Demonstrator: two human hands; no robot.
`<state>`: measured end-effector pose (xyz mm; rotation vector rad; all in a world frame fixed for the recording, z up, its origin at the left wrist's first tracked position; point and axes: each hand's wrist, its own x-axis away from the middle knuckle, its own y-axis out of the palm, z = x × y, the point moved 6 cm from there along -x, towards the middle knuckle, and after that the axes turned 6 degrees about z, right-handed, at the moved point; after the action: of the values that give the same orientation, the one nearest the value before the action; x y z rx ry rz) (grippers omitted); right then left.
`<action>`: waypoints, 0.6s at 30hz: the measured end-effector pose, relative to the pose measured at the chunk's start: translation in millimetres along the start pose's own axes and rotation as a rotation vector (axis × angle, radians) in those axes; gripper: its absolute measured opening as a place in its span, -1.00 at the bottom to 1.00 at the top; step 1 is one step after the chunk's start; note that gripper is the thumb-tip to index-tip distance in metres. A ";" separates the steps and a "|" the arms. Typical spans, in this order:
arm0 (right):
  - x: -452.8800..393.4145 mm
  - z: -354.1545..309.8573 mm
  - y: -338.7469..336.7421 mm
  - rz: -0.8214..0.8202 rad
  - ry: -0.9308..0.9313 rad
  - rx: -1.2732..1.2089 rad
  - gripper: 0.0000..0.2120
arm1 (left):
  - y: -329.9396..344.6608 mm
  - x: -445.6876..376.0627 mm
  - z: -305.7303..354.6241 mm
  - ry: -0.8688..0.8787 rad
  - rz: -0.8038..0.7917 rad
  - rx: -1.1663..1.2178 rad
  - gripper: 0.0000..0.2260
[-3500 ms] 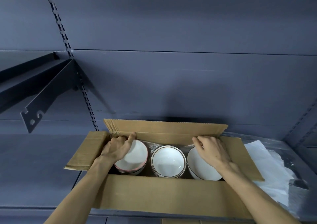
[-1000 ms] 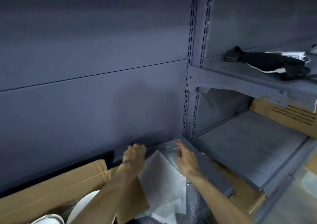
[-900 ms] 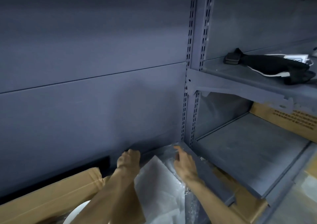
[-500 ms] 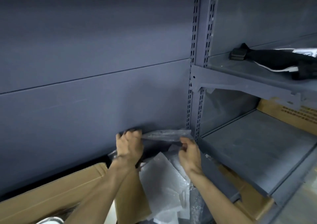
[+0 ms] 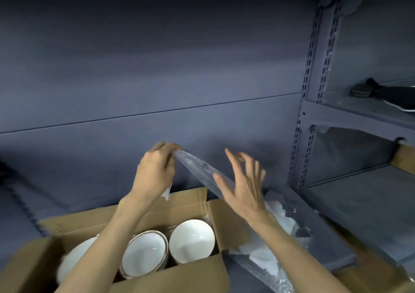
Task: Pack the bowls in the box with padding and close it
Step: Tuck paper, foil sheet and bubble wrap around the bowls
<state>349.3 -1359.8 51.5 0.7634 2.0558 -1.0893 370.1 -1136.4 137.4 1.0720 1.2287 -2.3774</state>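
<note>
An open cardboard box [image 5: 193, 272] sits on the shelf at the lower left, flaps spread. Inside stand three white bowls side by side: one at the left [image 5: 74, 259] partly behind my forearm, a gold-rimmed stack in the middle [image 5: 143, 253], one at the right [image 5: 190, 240]. My left hand [image 5: 155, 171] is raised above the box's back flap, pinching the corner of a clear bubble-wrap sheet [image 5: 197, 169]. The sheet slants down to the right behind my right hand [image 5: 242, 185], whose fingers are spread; whether it touches the sheet is unclear.
More white foam sheets and bubble wrap [image 5: 276, 225] lie on the shelf just right of the box. A slotted steel upright [image 5: 314, 95] divides off side shelves at the right. A black strap [image 5: 386, 92] lies on the upper one. Another cardboard box [image 5: 404, 160] shows at the far right.
The view has swung back left, so the bowls in the box show again. Both hands rose with the bubble-wrap sheet; the right hand opened its fingers, the left still pinches the corner.
</note>
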 end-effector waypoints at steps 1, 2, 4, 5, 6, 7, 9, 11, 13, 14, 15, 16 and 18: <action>1.1 -19.0 5.6 -0.040 -0.045 -0.006 -0.34 | -14.6 4.1 -7.7 -0.011 0.009 0.019 -0.72; 3.0 -38.1 10.8 -0.078 -0.093 -0.021 -0.33 | -28.3 9.2 -15.1 -0.014 0.012 0.027 -0.72; 10.8 -74.2 20.0 -0.144 -0.194 -0.100 -0.32 | -52.8 23.9 -32.1 -0.020 0.009 0.015 -0.71; 17.2 -88.8 25.6 -0.202 -0.221 -0.155 -0.30 | -63.6 33.6 -42.5 -0.031 0.009 0.000 -0.70; 25.3 -100.7 32.9 -0.294 -0.220 -0.218 -0.27 | -73.1 44.6 -53.9 -0.049 0.012 -0.015 -0.70; 35.1 -110.4 41.8 -0.415 -0.195 -0.282 -0.21 | -81.4 56.9 -66.6 -0.071 0.013 -0.024 -0.70; 59.2 -123.8 61.9 -0.688 -0.140 -0.348 -0.10 | -92.3 83.7 -92.1 -0.114 -0.010 -0.025 -0.71; 81.3 -131.9 77.2 -0.847 -0.193 -0.299 -0.14 | -95.2 109.7 -114.4 -0.129 -0.069 -0.023 -0.74; 91.5 -133.5 85.8 -0.866 -0.248 -0.244 -0.34 | -93.1 131.5 -131.6 -0.134 -0.143 -0.025 -0.81; 92.6 -132.7 87.9 -0.846 -0.252 -0.226 -0.45 | -91.5 140.3 -138.5 -0.149 -0.182 -0.028 -0.83; 92.5 -130.8 89.0 -0.821 -0.251 -0.198 -0.54 | -89.6 148.4 -144.4 -0.167 -0.221 -0.023 -0.83; 92.3 -127.7 89.5 -0.806 -0.247 -0.160 -0.62 | -87.2 155.4 -149.8 -0.182 -0.260 -0.020 -0.82; 95.0 -120.0 92.4 -0.832 -0.249 -0.102 -0.73 | -81.9 168.3 -158.7 -0.216 -0.360 -0.028 -0.75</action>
<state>326.8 -1195.5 -15.2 -0.3264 2.2159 -1.3950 288.8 -944.7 7.6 0.6026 1.4689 -2.6399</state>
